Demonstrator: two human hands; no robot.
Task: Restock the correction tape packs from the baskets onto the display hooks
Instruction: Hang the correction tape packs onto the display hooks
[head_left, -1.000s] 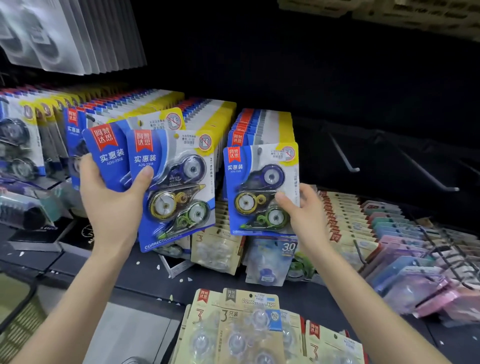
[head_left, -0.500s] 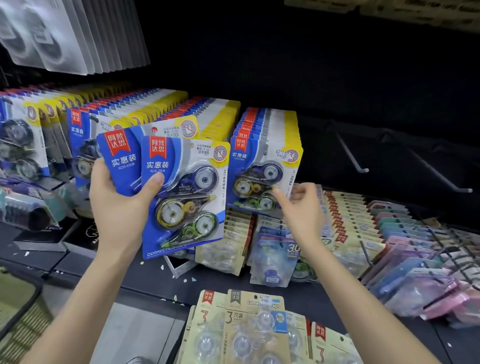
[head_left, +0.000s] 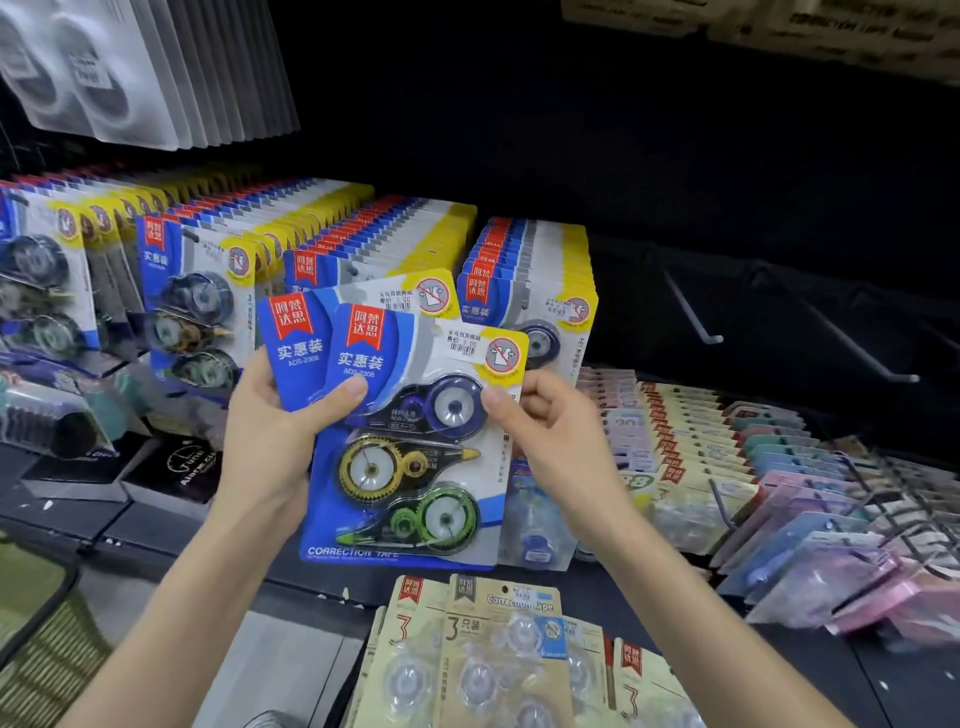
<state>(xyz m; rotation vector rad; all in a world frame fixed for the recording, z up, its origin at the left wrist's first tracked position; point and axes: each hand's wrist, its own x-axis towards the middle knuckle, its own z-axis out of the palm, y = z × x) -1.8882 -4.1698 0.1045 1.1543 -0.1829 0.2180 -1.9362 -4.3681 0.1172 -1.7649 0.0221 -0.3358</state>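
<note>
My left hand (head_left: 265, 447) grips two blue correction tape packs, fanned out in front of the display. The front pack (head_left: 415, 467) shows purple, yellow and green dispensers; the second pack (head_left: 296, 348) peeks out behind it at the upper left. My right hand (head_left: 550, 436) pinches the right edge of the front pack, thumb on its face beside the purple dispenser. Just behind, a full row of the same blue packs (head_left: 530, 291) hangs on a display hook.
More rows of blue packs (head_left: 197, 291) hang to the left. Two bare metal hooks (head_left: 693, 312) (head_left: 857, 353) stick out at the right. Beige packs (head_left: 498, 649) lie below, pastel packs (head_left: 810, 519) at the right. A green basket (head_left: 36, 649) sits at lower left.
My right hand let go of the pack now hanging on the row and came back to pinch the front pack. My left hand carried its two packs to the right.
</note>
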